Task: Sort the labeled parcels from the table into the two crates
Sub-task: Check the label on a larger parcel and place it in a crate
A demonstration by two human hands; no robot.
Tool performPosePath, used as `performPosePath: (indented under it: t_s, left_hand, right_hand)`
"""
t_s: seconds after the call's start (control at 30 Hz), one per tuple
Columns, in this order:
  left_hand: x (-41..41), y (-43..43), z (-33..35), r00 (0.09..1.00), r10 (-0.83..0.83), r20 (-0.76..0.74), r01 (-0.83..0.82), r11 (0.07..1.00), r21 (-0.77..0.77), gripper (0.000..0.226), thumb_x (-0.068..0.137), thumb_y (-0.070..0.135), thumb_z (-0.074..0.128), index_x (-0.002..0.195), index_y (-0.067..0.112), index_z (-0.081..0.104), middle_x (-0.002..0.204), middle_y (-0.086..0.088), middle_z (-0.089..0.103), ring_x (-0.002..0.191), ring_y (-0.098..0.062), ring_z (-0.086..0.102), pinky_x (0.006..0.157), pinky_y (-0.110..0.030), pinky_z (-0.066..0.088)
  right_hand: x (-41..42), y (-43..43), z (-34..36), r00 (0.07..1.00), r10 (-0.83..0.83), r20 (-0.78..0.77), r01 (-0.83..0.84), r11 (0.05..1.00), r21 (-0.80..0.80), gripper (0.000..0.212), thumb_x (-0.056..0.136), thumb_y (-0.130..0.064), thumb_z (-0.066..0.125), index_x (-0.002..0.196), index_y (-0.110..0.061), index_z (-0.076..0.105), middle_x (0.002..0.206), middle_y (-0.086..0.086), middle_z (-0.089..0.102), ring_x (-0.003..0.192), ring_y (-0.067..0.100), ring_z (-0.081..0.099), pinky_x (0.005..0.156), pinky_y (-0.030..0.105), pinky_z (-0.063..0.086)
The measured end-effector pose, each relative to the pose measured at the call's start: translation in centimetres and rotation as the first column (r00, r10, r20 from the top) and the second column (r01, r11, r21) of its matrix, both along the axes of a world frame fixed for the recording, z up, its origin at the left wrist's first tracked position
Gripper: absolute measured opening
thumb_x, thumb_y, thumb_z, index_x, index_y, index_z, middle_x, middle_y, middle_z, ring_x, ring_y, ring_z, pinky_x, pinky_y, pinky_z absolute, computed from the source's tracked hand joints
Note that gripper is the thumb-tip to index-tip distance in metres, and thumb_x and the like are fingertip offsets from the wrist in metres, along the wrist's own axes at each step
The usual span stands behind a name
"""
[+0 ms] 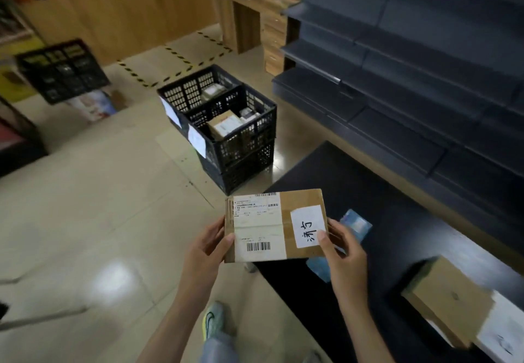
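Note:
A flat brown cardboard parcel (276, 225) with a shipping label and a white handwritten tag is held level over the black table's (382, 221) near corner. My left hand (211, 242) grips its left edge, thumb on top. My right hand (344, 255) grips its right edge, thumb on the white tag. On the floor ahead stand two black crates side by side: the nearer crate (241, 141) and the farther crate (195, 90), each holding parcels and bearing a white paper on its side. Another brown parcel (450, 300) lies on the table at right.
A blue packet (355, 225) lies on the table under the held parcel. Dark grey shelving (411, 79) runs along the right. Another black crate (62, 70) sits at the far left. Yellow-black tape (170, 76) marks the tiled floor. My shoe (214, 320) shows below.

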State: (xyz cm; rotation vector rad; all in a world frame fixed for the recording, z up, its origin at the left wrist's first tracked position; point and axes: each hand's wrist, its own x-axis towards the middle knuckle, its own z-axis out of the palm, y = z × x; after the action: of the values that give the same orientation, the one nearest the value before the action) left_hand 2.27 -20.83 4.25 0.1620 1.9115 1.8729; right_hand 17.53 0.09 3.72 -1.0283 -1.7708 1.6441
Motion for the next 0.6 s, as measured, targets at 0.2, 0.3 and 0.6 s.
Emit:
performPosePath:
  t_s: [0.2, 0.3, 0.6]
  left_hand:
    - [-11.7, -8.2, -1.5, 0.999, 0.038, 0.022, -0.039, 0.999, 0.027, 0.044, 0.100, -0.001, 0.064, 0.138, 0.022, 0.066, 0.134, 0.004, 0.072, 0.130, -0.015, 0.064, 0.111, -0.056, 0.049]
    - [-17.0, -11.4, -1.9, 0.998, 0.059, 0.018, -0.060, 0.998, 0.008, 0.044, 0.099, 0.001, 0.067, 0.136, 0.026, 0.069, 0.134, 0.003, 0.072, 0.131, -0.017, 0.064, 0.111, -0.056, 0.049]
    - [-32.4, -11.4, -2.9, 1.000, 0.018, 0.012, -0.017, 0.999, -0.029, 0.042, 0.100, 0.004, 0.067, 0.136, 0.025, 0.068, 0.133, 0.006, 0.072, 0.128, -0.018, 0.065, 0.110, -0.055, 0.050]
  right_hand:
    - [-13.2, -7.1, -2.0, 0.999, 0.038, 0.032, -0.040, 0.998, 0.050, 0.026, 0.095, -0.030, 0.073, 0.121, -0.034, 0.069, 0.116, -0.012, 0.075, 0.110, 0.007, 0.069, 0.097, 0.043, 0.057]
    - [-18.7, -9.7, -2.0, 0.997, 0.067, 0.043, -0.068, 0.997, 0.034, 0.026, 0.095, -0.029, 0.073, 0.120, -0.033, 0.069, 0.115, -0.013, 0.074, 0.109, 0.005, 0.069, 0.097, 0.042, 0.057]
    - [-33.2, -9.6, -2.4, 0.995, 0.082, 0.062, -0.081, 0.997, -0.007, 0.023, 0.094, -0.028, 0.074, 0.116, -0.035, 0.069, 0.110, -0.018, 0.075, 0.106, 0.000, 0.069, 0.081, 0.023, 0.058]
